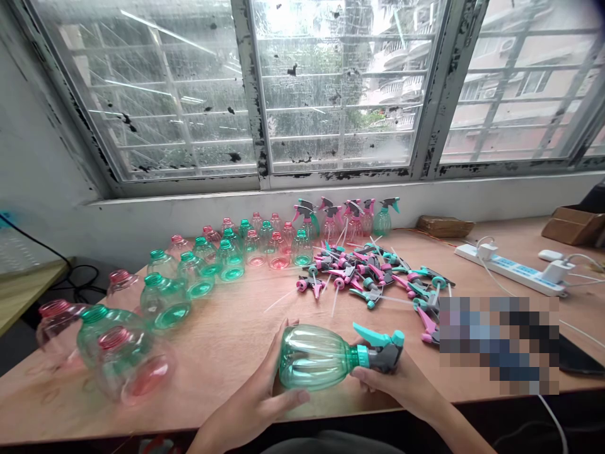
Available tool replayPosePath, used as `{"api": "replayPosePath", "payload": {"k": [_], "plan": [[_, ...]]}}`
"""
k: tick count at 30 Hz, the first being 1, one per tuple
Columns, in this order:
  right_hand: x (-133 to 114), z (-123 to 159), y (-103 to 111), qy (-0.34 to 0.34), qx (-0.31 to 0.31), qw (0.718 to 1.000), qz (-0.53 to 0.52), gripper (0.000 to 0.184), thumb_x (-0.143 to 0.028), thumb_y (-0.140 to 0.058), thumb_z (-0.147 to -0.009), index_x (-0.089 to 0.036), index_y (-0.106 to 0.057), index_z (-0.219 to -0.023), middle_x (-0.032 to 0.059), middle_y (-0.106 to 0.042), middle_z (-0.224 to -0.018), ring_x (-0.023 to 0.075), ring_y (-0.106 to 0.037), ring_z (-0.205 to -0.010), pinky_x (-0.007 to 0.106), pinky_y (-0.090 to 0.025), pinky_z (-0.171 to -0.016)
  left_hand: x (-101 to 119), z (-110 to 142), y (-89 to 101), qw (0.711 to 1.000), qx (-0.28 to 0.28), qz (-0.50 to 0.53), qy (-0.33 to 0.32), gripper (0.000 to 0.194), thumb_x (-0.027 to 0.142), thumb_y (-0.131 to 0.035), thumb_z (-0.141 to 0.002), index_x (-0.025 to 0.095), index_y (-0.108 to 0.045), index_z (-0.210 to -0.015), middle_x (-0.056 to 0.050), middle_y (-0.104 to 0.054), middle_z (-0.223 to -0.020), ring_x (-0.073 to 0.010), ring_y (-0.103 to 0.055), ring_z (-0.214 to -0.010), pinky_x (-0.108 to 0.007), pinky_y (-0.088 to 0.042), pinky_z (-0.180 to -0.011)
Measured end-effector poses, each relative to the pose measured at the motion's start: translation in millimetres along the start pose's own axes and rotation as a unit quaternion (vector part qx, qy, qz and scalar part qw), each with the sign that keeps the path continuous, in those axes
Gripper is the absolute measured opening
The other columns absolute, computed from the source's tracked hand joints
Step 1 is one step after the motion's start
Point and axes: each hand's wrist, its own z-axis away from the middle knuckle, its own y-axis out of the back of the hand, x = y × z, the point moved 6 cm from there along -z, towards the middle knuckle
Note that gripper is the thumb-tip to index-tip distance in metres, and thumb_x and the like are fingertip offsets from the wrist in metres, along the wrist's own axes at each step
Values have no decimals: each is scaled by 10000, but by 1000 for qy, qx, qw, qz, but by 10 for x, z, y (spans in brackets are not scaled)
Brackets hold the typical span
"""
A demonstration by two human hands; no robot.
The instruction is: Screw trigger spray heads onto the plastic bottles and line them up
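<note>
A clear green spray bottle [314,357] lies sideways in front of me above the table's near edge. Its grey and turquoise trigger head [385,353] is on the neck and points right. My left hand [258,394] is wrapped round the bottle's base, thumb along the near side. At the neck, my right hand [401,383] grips the collar and the underside of the head, with some fingers hidden behind it. Beyond the bottle is a heap of loose pink, turquoise and grey trigger heads [368,271] with thin white tubes.
Several headless green and pink bottles [165,299] stand in rows along the left and back. Several bottles with heads [382,221] stand by the wall under the window. A white power strip [513,271], a brown package [444,226] and a cardboard box [571,226] lie right.
</note>
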Motion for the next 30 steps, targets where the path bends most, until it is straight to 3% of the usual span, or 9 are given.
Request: {"api": "replayPosePath", "payload": {"k": [6,11,16,23,27,30], "plan": [[-22,16,3,-4,-1,1000,12,434,-465,-847,-810,-176,-674,-1084,-28,-669,-670,129,-582,-590,261,-489,-590,37,5,-15,1000,6,-16,-13,966,434,-607,-996,432,147,-1599,1,-41,-1748,-282,-122,-1593,-497,-122,-1292],[-25,16,9,0,5,1000,22,447,-472,-845,-803,-188,-664,-1097,-30,-670,-678,136,-589,-592,268,-501,-588,46,1,-25,1000,-1,-2,-4,1028,419,-646,-974,395,167,-1603,-10,-22,-1749,-273,-85,-1599,-482,-102,-1296],[-19,15,5,1,1,1000,30,445,-454,-853,-793,-191,-655,-1093,-30,-666,-694,138,-579,-599,269,-497,-586,5,4,-8,1000,-8,20,13,1030,417,-700,-933,350,53,-1633,-7,-2,-1749,-266,-29,-1603,-447,-65,-1302],[-78,35,-18,-2,-3,999,37,460,-476,-830,-817,-183,-656,-1126,-28,-658,-699,140,-567,-615,275,-480,-609,66,8,-9,1000,6,-22,-7,983,376,-636,-983,454,128,-1597,21,-62,-1745,-270,-132,-1591,-485,-94,-1297],[-72,41,-18,-13,-6,999,45,467,-506,-827,-807,-166,-681,-1092,-20,-658,-686,150,-574,-611,288,-481,-609,78,15,-2,999,19,-27,-19,966,366,-620,-991,404,118,-1613,-25,-112,-1738,-297,-190,-1575,-485,-111,-1295],[-74,41,0,-7,6,999,49,462,-503,-834,-798,-172,-685,-1084,-15,-669,-689,160,-582,-614,301,-485,-614,37,10,1,1000,9,-21,-11,1024,370,-646,-972,342,147,-1619,-57,-69,-1743,-318,-131,-1586,-506,-104,-1295]]}}
